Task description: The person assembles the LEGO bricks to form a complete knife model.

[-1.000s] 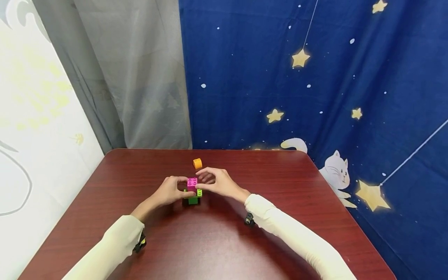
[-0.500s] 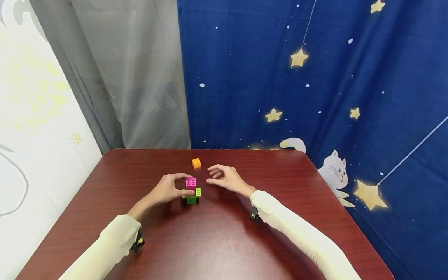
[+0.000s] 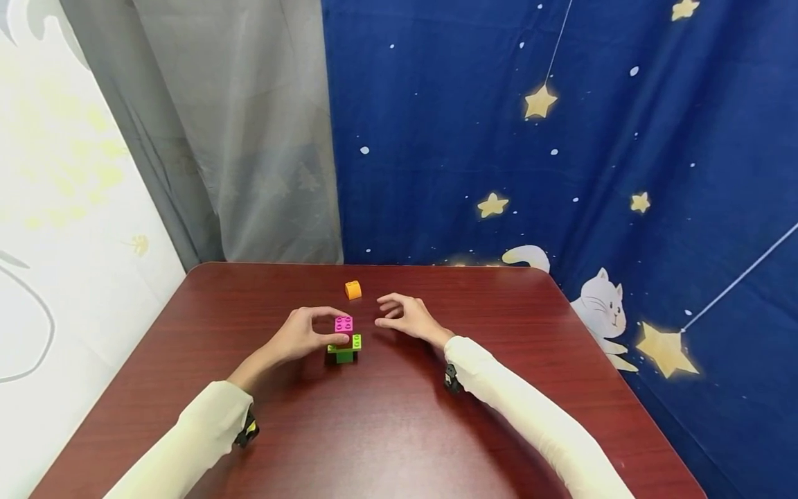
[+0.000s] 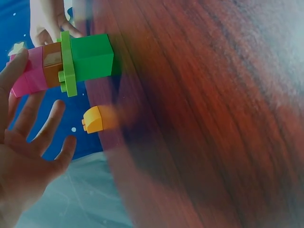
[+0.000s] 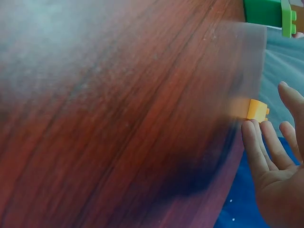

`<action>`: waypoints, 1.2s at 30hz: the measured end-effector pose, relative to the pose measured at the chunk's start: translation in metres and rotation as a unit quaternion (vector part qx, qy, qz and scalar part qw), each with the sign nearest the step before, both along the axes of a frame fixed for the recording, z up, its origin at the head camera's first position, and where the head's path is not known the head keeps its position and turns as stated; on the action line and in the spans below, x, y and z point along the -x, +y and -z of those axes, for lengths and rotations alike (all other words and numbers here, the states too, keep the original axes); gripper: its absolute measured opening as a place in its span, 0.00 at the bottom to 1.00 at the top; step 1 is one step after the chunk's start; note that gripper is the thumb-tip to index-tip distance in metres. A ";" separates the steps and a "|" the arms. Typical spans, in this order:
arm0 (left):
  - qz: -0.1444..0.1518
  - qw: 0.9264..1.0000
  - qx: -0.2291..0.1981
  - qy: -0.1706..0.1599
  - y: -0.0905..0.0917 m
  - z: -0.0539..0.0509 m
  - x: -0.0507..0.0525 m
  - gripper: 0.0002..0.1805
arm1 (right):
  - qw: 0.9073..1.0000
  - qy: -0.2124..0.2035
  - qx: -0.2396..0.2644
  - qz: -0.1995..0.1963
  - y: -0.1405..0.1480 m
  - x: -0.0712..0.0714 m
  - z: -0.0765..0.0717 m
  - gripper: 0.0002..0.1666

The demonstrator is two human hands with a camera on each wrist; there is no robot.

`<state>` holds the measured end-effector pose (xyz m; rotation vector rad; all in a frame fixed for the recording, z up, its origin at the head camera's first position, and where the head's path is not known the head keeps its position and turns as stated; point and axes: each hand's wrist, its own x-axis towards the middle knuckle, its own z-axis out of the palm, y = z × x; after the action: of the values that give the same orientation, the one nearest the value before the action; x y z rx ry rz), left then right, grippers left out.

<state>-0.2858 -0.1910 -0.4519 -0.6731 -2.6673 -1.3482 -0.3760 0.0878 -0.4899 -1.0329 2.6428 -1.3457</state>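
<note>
A small brick tower stands on the table, made of a dark green block [image 4: 92,57], a thin lime plate [image 4: 69,66], a brown-orange brick [image 4: 52,64] and a pink brick [image 3: 343,324] on top. My left hand [image 3: 298,335] pinches the pink brick between thumb and forefinger, while its other fingers [image 4: 45,137] spread apart. Off to the tower's right, my right hand [image 3: 413,319] hovers with nothing in it, fingers loosely bent. Behind the tower lies an orange brick with a curved side [image 3: 353,290], untouched; it also shows beyond the right fingertips [image 5: 248,126] in the right wrist view.
The dark red wood-grain table [image 3: 386,430] reaches back to a grey curtain [image 3: 274,173] and a blue star-patterned curtain [image 3: 436,138]. A white patterned cloth [image 3: 75,263] hangs along the left side.
My right hand has moved from beside the pink brick out to the right and stopped there. The left hand keeps its pinch on the pink brick, and the tower stays in place.
</note>
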 end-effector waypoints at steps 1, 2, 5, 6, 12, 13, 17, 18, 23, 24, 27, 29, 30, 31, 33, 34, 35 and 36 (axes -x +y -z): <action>-0.001 1.000 0.004 0.004 0.000 0.000 0.000 0.21 | 1.000 -0.002 -0.001 0.003 -0.001 0.002 0.001 0.32; -0.001 1.000 0.008 0.008 0.000 -0.001 0.000 0.21 | 1.000 -0.006 -0.001 0.006 -0.002 0.003 0.003 0.32; -0.003 1.000 0.010 0.009 0.001 -0.001 -0.001 0.21 | 1.000 -0.017 -0.004 0.015 -0.006 0.007 0.006 0.32; -0.001 1.000 0.010 0.011 0.001 -0.001 -0.001 0.21 | 1.000 -0.019 -0.007 0.019 -0.008 0.009 0.007 0.33; 0.001 1.000 0.019 0.006 0.002 -0.001 0.003 0.21 | 0.998 -0.020 -0.016 0.052 -0.017 0.026 0.009 0.34; 0.000 1.000 0.020 0.004 0.002 -0.001 0.004 0.21 | 0.998 -0.021 -0.014 0.056 -0.019 0.029 0.009 0.34; 0.000 1.000 0.019 -0.001 0.001 -0.001 0.003 0.22 | 0.998 -0.022 -0.009 0.064 -0.029 0.039 0.010 0.34; -0.001 1.000 0.017 -0.005 0.000 -0.001 0.003 0.22 | 0.998 -0.021 -0.009 0.065 -0.032 0.042 0.011 0.35; -0.002 1.000 0.009 -0.015 -0.002 0.000 -0.001 0.23 | 0.997 -0.018 -0.005 0.071 -0.049 0.052 0.013 0.35; -0.004 1.000 0.009 -0.015 -0.002 0.000 -0.002 0.23 | 0.997 -0.016 -0.002 0.072 -0.052 0.054 0.013 0.35; -0.005 1.000 0.008 -0.009 -0.003 0.000 -0.002 0.23 | 0.997 -0.016 0.003 0.079 -0.062 0.059 0.013 0.35; -0.004 1.000 0.006 -0.004 -0.002 0.001 -0.002 0.23 | 0.996 -0.013 0.001 0.084 -0.067 0.062 0.013 0.35; -0.003 1.000 0.005 -0.001 -0.002 0.001 -0.002 0.23 | 0.996 -0.012 -0.002 0.085 -0.070 0.063 0.012 0.35; -0.003 1.000 0.005 0.000 -0.002 0.001 -0.001 0.23 | 0.996 -0.010 -0.007 0.088 -0.072 0.064 0.012 0.34; -0.002 1.000 0.005 0.003 -0.002 0.002 -0.001 0.23 | 0.996 -0.005 -0.017 0.093 -0.077 0.066 0.012 0.34; -0.004 1.000 0.008 0.004 -0.001 0.002 -0.001 0.23 | 0.995 -0.004 -0.022 0.095 -0.078 0.067 0.012 0.33; -0.006 1.000 0.010 0.003 -0.001 0.002 -0.001 0.23 | 0.995 -0.003 -0.026 0.098 -0.080 0.068 0.012 0.32; -0.008 1.000 0.013 0.003 -0.001 0.002 -0.001 0.23 | 0.995 -0.003 -0.030 0.100 -0.081 0.068 0.012 0.30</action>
<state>-0.2848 -0.1919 -0.4535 -0.6558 -2.6835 -1.3077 -0.4444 0.0066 -0.5017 -0.7743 2.8265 -1.2886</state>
